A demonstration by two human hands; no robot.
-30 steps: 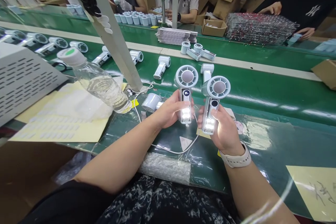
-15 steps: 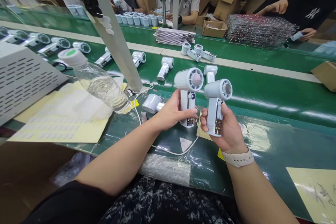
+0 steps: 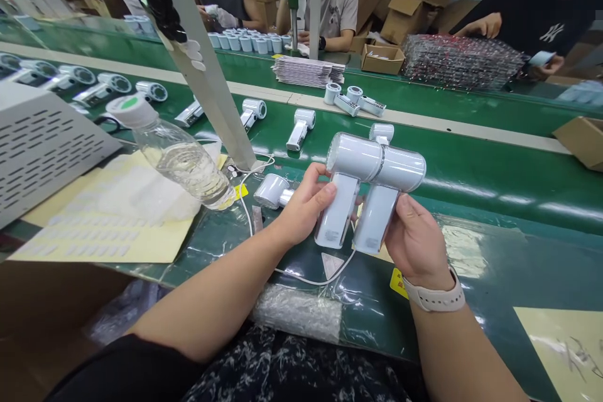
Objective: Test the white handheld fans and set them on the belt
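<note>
The left hand (image 3: 306,204) is gripping the left fan (image 3: 336,217), the right hand (image 3: 414,242) is gripping the right fan (image 3: 374,220), their barrels (image 3: 377,162) meeting end to end crosswise.

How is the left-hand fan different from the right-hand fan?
The left-hand fan lies under the thumb of the left hand, while the right-hand fan rests on the fingers of the right hand. The left-hand fan stands left of the right-hand fan. Both are shiny white, heads touching.

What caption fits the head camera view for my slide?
Left hand holds a white handheld fan head to head with another fan in the right hand, above a green conveyor belt.
</note>
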